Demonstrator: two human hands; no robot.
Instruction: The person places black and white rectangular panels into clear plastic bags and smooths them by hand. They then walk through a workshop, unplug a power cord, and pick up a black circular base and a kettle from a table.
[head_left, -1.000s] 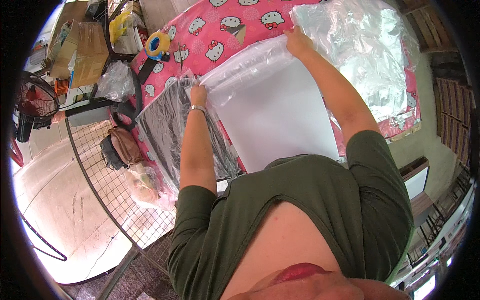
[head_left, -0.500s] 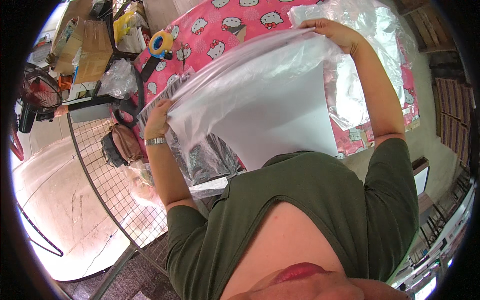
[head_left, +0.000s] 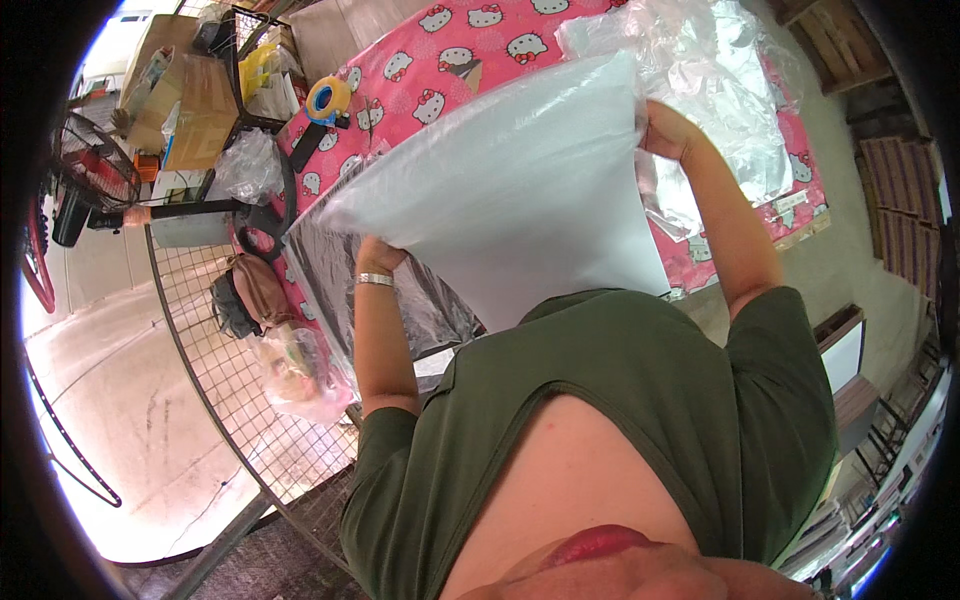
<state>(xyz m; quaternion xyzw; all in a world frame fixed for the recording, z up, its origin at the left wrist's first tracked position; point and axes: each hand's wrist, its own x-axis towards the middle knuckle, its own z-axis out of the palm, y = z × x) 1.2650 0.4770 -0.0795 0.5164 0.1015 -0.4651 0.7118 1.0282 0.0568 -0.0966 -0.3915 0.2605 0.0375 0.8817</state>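
A large white sheet (head_left: pixel 560 200), its far part covered by clear plastic film, is held up in front of my body. My left hand (head_left: pixel 381 256) is closed at its left edge, the fingertips hidden behind it. On the opposite edge, my right hand (head_left: pixel 667 132) grips the sheet and film, with part of its fingers out of sight. Under the sheet's left side lies a dark, flat panel (head_left: pixel 430 290) wrapped in shiny clear plastic.
A pink patterned cloth (head_left: pixel 400 95) covers the table. Clear plastic bags (head_left: pixel 725 120) are heaped at the right. A tape dispenser (head_left: pixel 326 103), a crumpled plastic bag (head_left: pixel 248 165) and cardboard boxes (head_left: pixel 203 110) stand left. Beside the table runs a wire mesh rack (head_left: pixel 200 330), near a fan (head_left: pixel 95 160).
The film stretched between my hands has come down over the white sheet. My left hand has moved right and nearer; my right hand has come nearer, down the sheet's right edge.
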